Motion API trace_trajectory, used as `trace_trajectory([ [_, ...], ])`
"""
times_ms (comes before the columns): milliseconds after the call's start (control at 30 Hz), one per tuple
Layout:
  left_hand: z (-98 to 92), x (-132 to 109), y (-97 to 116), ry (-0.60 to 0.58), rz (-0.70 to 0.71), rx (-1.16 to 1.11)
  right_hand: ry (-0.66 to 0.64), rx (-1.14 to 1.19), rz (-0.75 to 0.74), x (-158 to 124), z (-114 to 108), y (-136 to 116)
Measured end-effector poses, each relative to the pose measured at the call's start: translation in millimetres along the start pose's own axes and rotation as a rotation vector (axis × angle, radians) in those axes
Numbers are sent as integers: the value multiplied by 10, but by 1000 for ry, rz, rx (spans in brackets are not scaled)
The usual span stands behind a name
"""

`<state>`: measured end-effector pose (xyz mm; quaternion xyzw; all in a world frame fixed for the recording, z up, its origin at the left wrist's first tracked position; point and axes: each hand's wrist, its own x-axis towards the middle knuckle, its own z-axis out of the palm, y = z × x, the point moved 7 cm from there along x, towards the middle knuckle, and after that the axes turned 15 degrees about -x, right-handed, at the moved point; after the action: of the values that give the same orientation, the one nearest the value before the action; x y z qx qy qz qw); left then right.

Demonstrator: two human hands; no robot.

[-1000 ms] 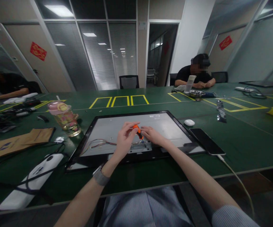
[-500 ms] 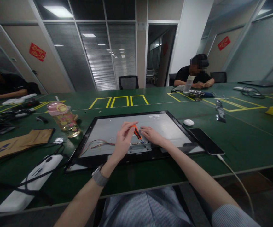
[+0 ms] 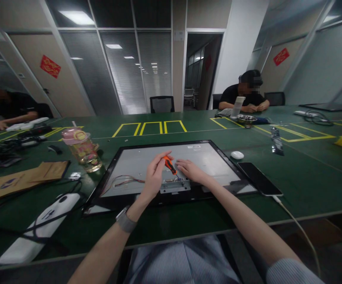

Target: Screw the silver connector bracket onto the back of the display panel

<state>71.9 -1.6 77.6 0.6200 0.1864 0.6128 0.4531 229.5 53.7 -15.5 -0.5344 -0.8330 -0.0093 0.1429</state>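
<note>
My left hand (image 3: 156,172), with a watch on its wrist, is closed on an orange and black screwdriver (image 3: 170,165). The tool leans, its tip pointing down at a small metal bracket (image 3: 175,185) on the near edge of a flat display panel (image 3: 147,154). Just right of the tool, my right hand (image 3: 192,171) lies with fingers stretched out over the grey back of the panel, near the bracket. Thin coloured wires (image 3: 126,180) run across the panel to the left of the bracket. What the screwdriver tip touches is too small to tell.
Right of the panel are a phone (image 3: 260,178) on a cable and a white case (image 3: 237,155). On the left stand a pink-lidded bottle (image 3: 83,152), a brown paper envelope (image 3: 23,179) and a white power strip (image 3: 40,228). Two people sit at the far side.
The view has shifted slightly. The screwdriver in my left hand is a little more tilted than before, with my hands in nearly the same place.
</note>
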Motion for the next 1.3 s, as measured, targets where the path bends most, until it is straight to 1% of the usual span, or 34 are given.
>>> trace_trajectory([
  [133, -1, -15, -103, -13, -51, -150, 8, 6, -7, -4, -12, -3],
  [200, 11, -22, -122, -20, -59, -186, 9, 7, -16, -3, -13, -6],
  [333, 19, -18, -86, -6, -45, -103, -11, -6, 8, 4, 0, 4],
  [467, 11, -1, -4, 20, 43, -6, -18, -8, 19, 7, -7, -1],
  [533, 10, 0, 7, 26, 58, 31, -18, -3, 15, 7, -12, -5],
  [667, 35, -14, 6, -12, 45, 1, -9, 4, 7, 4, -17, -7],
  [800, 59, -31, -26, -47, -25, -57, -5, 5, -8, -1, -18, -17],
  [867, 55, -33, -18, -40, -20, -36, -17, 1, -5, -1, -10, -16],
  [967, 33, -30, 22, 2, 36, 23, -32, -7, 5, 2, 4, -7],
  [1067, 33, -31, 40, 18, 50, 26, -32, -13, 11, 8, 15, 4],
  [1233, 95, -53, 9, -53, -21, -72, -17, 4, -1, 10, 10, 1],
  [1300, 102, -62, -1, -64, -23, -49, -18, 7, -10, 7, 5, -7],
])
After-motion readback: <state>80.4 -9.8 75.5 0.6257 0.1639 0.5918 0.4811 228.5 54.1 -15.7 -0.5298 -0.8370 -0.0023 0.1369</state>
